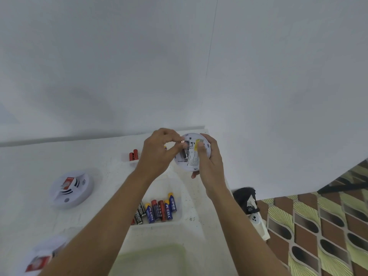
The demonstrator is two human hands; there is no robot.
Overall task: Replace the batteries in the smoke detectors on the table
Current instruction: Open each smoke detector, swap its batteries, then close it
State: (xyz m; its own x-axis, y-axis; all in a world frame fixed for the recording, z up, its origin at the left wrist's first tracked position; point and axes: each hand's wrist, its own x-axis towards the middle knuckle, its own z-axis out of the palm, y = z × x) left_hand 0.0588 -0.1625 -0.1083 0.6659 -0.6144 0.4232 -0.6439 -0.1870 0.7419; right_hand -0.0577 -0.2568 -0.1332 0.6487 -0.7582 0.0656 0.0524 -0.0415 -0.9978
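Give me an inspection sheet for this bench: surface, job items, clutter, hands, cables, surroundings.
Surface: white table, dark flecks near its right edge.
Job's things: held smoke detector, back towards the camera, compartment open with a battery in it; second smoke detector lying at left; battery tray holding loose cells; red batteries further back.
Clutter: red-and-white packet; pale green tray.
Hands: left hand pinches the battery; right hand grips the held smoke detector.
Cables: nothing seen; white power strip beside the table's right edge.
Surroundings: white wall; patterned floor tiles.
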